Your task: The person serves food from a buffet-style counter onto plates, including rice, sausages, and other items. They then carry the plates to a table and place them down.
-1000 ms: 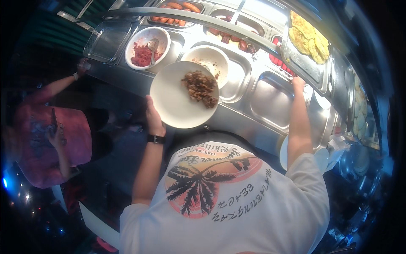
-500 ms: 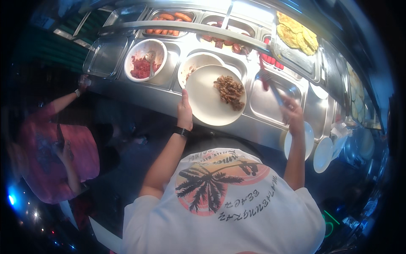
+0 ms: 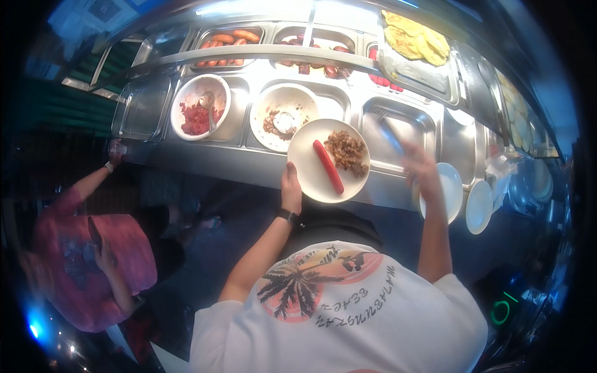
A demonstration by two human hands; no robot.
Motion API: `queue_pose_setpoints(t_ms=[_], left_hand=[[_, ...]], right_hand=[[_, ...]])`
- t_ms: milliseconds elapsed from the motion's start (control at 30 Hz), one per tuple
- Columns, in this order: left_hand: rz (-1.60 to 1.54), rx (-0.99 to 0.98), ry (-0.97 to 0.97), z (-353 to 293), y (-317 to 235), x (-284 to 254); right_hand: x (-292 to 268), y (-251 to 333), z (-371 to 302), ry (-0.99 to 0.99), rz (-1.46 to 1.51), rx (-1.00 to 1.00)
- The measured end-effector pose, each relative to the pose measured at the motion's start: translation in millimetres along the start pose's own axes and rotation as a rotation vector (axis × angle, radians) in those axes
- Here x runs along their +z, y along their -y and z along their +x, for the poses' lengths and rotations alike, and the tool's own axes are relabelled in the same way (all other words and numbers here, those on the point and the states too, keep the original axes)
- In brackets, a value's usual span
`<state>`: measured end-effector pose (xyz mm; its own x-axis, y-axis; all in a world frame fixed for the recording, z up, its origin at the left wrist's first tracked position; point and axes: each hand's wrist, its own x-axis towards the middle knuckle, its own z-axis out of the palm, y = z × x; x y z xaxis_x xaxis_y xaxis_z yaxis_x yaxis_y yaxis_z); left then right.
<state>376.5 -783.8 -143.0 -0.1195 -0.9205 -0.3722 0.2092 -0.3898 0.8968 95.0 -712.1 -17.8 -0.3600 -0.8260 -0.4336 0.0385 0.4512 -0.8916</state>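
My left hand [image 3: 291, 189] grips the left rim of a round white plate [image 3: 309, 176], thumb on top. On the plate lie a long red sausage [image 3: 328, 166] and, right of it, a heap of brown chopped meat [image 3: 346, 153]. My right hand [image 3: 423, 169], smeared by motion, is closed round the handle of a pronged metal serving utensil [image 3: 390, 132]. Its tip reaches over a bare steel tray [image 3: 398, 115], and nothing shows on it. Just behind the plate, a white bowl [image 3: 258, 118] contains some brown chopped meat and a spoon.
A white bowl of red chopped food [image 3: 194, 118] sits farther left. Behind a metal rail [image 3: 249, 53] are trays of sausages [image 3: 227, 42]. Flat yellow omelettes [image 3: 416, 38] lie at upper right. White plates [image 3: 479, 207] stand right of my arm. A person in pink [image 3: 112, 261] stands left.
A red sausage now lies on the plate; before, the utensil carried a red piece over the steel tray. The plate has moved nearer, uncovering the bowl behind it.
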Motion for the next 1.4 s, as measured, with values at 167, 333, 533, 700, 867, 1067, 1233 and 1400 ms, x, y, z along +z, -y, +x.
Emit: queue_pose_setpoints(t_ms=[167, 333, 533, 700, 867, 1067, 1233, 1400], left_hand=[[0.113, -0.055, 0.098, -20.3, 17.6, -9.9], [0.134, -0.135, 0.166, -32.9, 41.0, -19.3], [0.008, -0.229, 0.217, -44.2, 105.9, -24.6], [-0.108, -0.238, 0.35, -61.4, 124.2, 0.9], [-0.226, -0.305, 0.31, -75.8, 144.9, 26.8], [-0.479, -0.506, 0.396, -92.0, 129.3, 69.6], [-0.511, -0.431, 0.427, -113.2, 136.0, 81.6], [-0.322, -0.374, 0.261, -133.1, 139.4, 79.6]], right_hand=[[-105.2, -67.0, 181.2, -0.31, 0.228, -0.055], [-122.0, -115.9, 292.1, -0.536, 0.125, 0.003], [-63.5, -106.3, 211.1, -0.465, -0.403, -0.271], [-81.6, -47.8, 40.0, -0.193, -0.291, -0.302], [-127.9, -8.4, -65.4, -0.376, -0.386, -0.444], [-225.9, 37.6, -48.7, -0.729, -0.777, -0.806], [-250.0, 50.4, 34.0, -0.994, -1.299, -0.659], [-244.9, 62.5, 68.4, -0.913, -1.432, -0.438]])
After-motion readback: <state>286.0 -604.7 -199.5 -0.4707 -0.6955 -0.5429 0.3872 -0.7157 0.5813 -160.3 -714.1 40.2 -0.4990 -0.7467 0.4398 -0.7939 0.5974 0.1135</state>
